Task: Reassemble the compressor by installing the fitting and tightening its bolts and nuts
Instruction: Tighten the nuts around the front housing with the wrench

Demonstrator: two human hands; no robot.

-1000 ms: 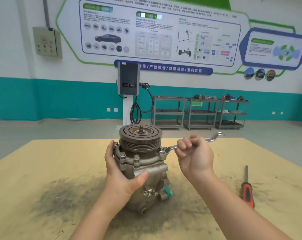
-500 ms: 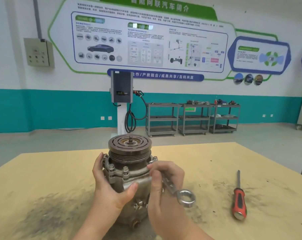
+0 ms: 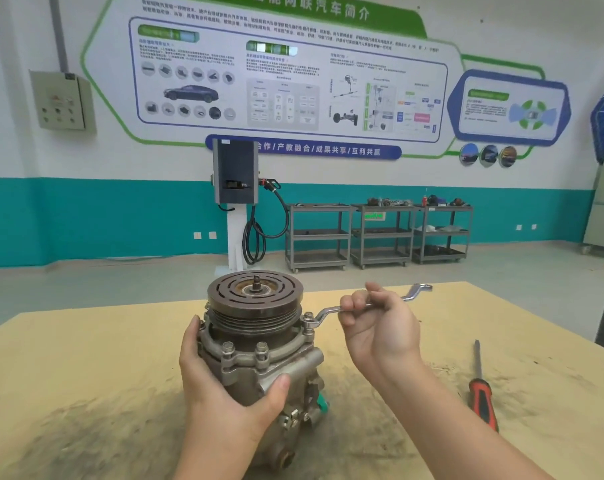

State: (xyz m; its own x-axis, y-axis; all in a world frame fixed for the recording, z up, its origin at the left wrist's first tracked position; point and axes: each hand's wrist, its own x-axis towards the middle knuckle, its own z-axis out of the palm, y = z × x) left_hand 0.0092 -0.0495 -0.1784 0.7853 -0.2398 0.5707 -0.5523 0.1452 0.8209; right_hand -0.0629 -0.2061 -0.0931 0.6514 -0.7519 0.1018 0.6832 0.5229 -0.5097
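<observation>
The left hand (image 3: 224, 382) is wrapped round the near-left side of the compressor (image 3: 259, 355), thumb pressed on the front of the housing; this hold is judged to brace the body against the turning load. The right hand (image 3: 380, 327) is curled round the shank of a wrench (image 3: 369, 304), palm toward the camera, with the ring end seated on a bolt (image 3: 308, 320) at the right edge of the flange. The free end of the wrench is seen projecting past the hand toward the far edge of the table (image 3: 85, 358). The compressor is stood upright near the table's middle, clutch plate (image 3: 255, 289) uppermost; two further bolts (image 3: 245, 348) are noted at the front of the flange. Whether any are fully tight cannot be told. A red-handled screwdriver (image 3: 480, 393) is laid well apart to the right, outside the wrench's likely arc. Bare table is observed on the right and behind, so swing room is judged adequate; the pulley beside the bolt is judged the only obstruction
</observation>
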